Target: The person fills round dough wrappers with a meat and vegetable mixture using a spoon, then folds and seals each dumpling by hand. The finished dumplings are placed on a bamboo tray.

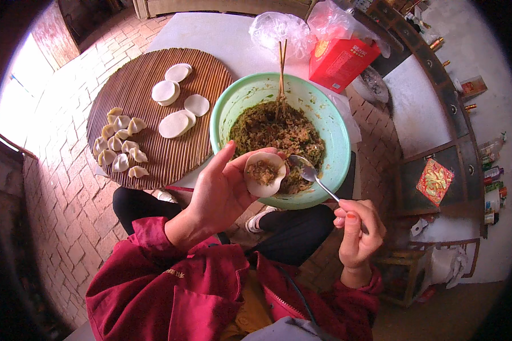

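On the fingers of my left hand (222,187) lies a round dumpling wrapper (258,190) with a mound of minced filling (262,171) at its centre. My right hand (358,232) grips the handle of a metal spoon (324,186), whose bowl is over the near right part of a pale green basin (344,140). Minced filling with green bits (298,136) fills the basin's bottom, and wooden chopsticks (281,72) stand in it. To the left, a round slatted board (153,166) bears several folded dumplings (121,122) and small stacks of flat wrappers (173,124).
The board and basin rest on a pale table (196,32). Behind the basin are a crumpled clear plastic bag (279,34) and a red box (343,62). Dark cabinets (443,179) stand along the right, above a brick floor (74,209).
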Demonstrator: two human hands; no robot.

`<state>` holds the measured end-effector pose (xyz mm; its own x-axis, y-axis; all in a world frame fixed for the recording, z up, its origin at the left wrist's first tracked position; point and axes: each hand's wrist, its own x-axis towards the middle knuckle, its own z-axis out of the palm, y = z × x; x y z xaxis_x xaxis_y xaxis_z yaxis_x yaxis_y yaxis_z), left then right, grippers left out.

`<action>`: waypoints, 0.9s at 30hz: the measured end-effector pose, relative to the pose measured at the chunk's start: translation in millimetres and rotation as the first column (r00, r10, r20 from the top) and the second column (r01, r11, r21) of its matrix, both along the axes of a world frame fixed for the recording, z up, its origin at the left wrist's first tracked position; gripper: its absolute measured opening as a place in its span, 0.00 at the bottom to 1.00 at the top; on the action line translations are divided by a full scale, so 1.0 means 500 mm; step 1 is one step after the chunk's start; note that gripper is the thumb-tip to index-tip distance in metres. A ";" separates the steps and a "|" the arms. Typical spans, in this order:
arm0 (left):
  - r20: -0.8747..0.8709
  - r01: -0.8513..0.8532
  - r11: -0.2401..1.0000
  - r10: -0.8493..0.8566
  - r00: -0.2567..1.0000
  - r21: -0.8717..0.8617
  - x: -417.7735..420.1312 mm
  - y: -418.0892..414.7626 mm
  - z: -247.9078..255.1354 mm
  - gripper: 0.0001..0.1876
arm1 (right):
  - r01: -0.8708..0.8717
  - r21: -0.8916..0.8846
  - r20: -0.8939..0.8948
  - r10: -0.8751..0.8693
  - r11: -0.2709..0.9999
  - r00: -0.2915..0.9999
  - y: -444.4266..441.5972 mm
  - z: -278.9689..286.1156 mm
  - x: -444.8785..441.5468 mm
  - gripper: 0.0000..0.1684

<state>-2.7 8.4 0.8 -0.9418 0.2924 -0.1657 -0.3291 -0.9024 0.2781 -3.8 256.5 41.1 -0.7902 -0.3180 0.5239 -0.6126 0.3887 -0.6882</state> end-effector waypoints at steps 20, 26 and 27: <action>-0.005 0.029 0.998 -0.029 1.000 -0.060 0.007 -0.002 0.007 0.37 | -0.102 -0.569 0.343 0.348 0.816 0.873 0.007 -0.038 -0.047 0.18; -0.009 0.057 0.998 -0.057 0.998 -0.035 0.008 -0.004 0.002 0.37 | -0.307 0.238 -0.186 0.354 0.921 0.917 -0.012 0.009 -0.021 0.14; -0.023 0.068 0.997 -0.068 0.997 -0.028 0.006 -0.005 -0.002 0.36 | -0.320 0.278 -0.201 0.381 0.906 0.903 -0.016 0.018 -0.019 0.16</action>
<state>0.4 5.8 -0.3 -0.9237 0.3518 -0.1515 -0.3824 -0.8703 0.3104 -13.2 248.7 50.1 -0.4609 -0.6864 0.5625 -0.8754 0.2473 -0.4155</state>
